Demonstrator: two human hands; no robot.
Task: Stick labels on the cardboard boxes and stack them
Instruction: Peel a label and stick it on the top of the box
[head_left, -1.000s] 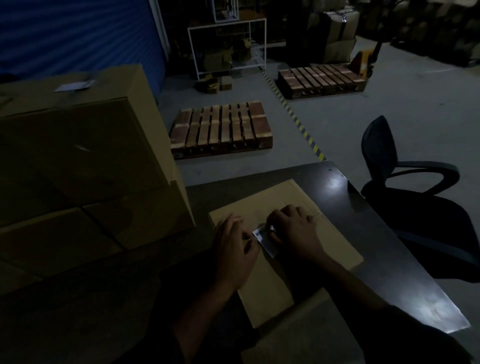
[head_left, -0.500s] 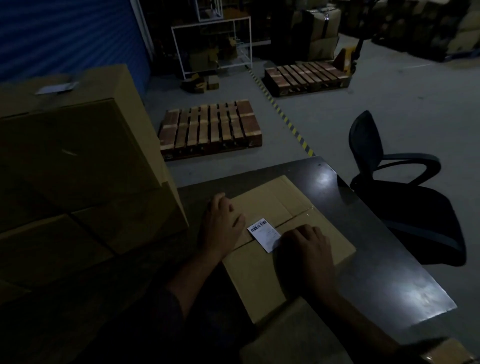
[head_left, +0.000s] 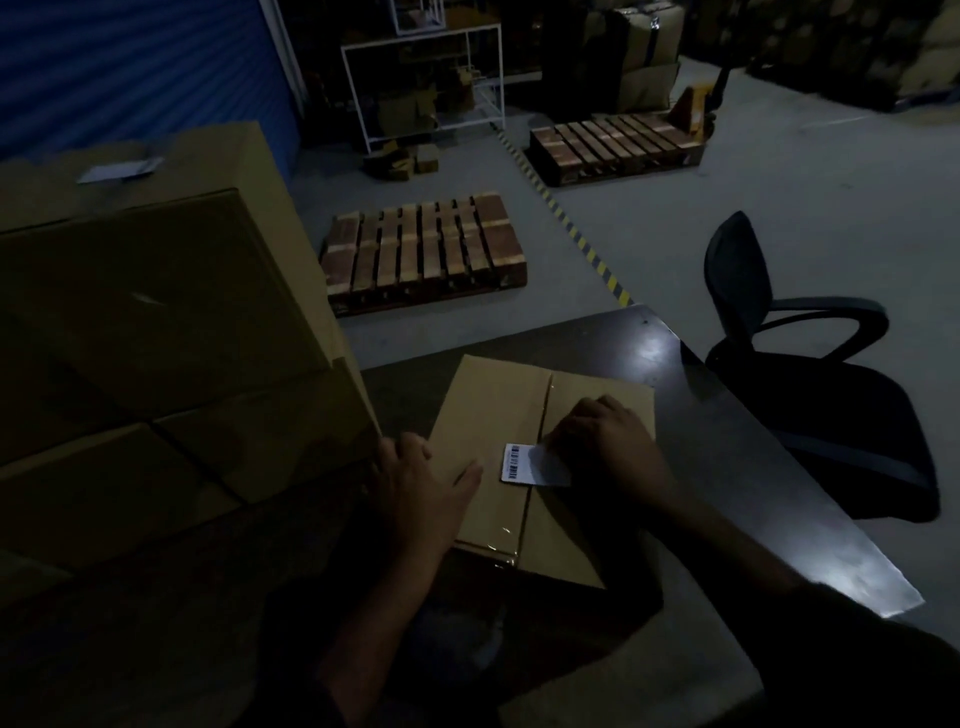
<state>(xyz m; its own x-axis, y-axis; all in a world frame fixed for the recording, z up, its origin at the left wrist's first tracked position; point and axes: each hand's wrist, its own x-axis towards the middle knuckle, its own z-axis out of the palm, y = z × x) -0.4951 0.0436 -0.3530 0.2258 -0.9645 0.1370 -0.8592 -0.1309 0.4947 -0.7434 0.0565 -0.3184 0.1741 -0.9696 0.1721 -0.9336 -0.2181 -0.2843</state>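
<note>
A dim warehouse, seen from above a dark bench (head_left: 737, 457). A closed cardboard box (head_left: 498, 415) lies flat on the bench, its taped seam running toward the viewer. A white barcode label (head_left: 524, 464) sits across that seam near the box's middle. The right hand (head_left: 608, 441) lies on the box top, fingers loosely bent, touching the label's right edge. The left hand (head_left: 421, 486) rests with relaxed fingers on the box's left edge. A stack of larger boxes (head_left: 156, 322) stands just left. Beyond are a wooden pallet (head_left: 423, 254) and an office chair (head_left: 810, 384).
</note>
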